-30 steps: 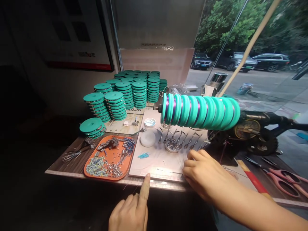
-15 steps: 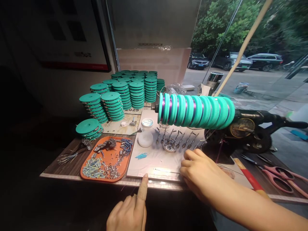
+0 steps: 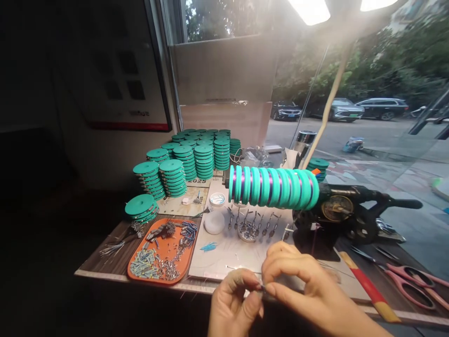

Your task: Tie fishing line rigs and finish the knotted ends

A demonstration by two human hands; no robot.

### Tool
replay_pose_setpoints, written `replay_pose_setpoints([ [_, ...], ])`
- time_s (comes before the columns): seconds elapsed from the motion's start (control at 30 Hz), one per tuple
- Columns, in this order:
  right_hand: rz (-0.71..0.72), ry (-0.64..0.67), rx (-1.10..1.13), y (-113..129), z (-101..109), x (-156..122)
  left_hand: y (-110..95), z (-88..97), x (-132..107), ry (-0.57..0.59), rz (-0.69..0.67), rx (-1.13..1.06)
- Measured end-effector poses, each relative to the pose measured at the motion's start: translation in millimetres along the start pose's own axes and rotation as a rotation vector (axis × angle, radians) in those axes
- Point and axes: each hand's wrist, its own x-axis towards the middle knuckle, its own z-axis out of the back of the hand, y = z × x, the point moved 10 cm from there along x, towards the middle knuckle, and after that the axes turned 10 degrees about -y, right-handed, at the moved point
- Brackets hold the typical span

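Observation:
My left hand (image 3: 235, 304) and my right hand (image 3: 298, 278) meet at the board's front edge. Both are closed in a pinch, fingertip to fingertip, on a small dark piece too tiny to name. A beige covering wraps the left index finger. Just behind them, a thin wire-like piece (image 3: 242, 269) lies on the pale board (image 3: 203, 267). Green foam spools (image 3: 273, 187) wound with purple line sit in a row on the shaft of a black hand-cranked winder (image 3: 336, 210). Below the spools, several metal clips (image 3: 257, 229) stand around a small dish of beads (image 3: 247, 239).
An orange tray (image 3: 159, 278) at left holds sorted small parts. Stacks of green spools (image 3: 171, 178) stand behind it. Blue floats (image 3: 208, 246), a round white lid (image 3: 214, 223) and a white dish (image 3: 217, 199) are on the board. Pink scissors (image 3: 414, 281) and a red-and-yellow stick (image 3: 368, 285) lie right.
My left hand has gone from pointing at the board's edge to a pinch against my right fingertips. The right hand has turned toward it. The view has tilted upward.

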Motion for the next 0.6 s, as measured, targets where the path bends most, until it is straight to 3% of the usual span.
replay_pose_setpoints([
  [0.17,-0.002,-0.007,0.054,3,1,-2,4,-16.8,3,0.032,0.140,-0.213],
  [0.37,-0.031,-0.029,0.069,1,5,-4,7,-22.2,-1,0.026,0.181,-0.277],
  [0.6,0.030,0.051,-0.235,3,1,-5,16,-19.9,2,0.033,0.227,-0.247],
])
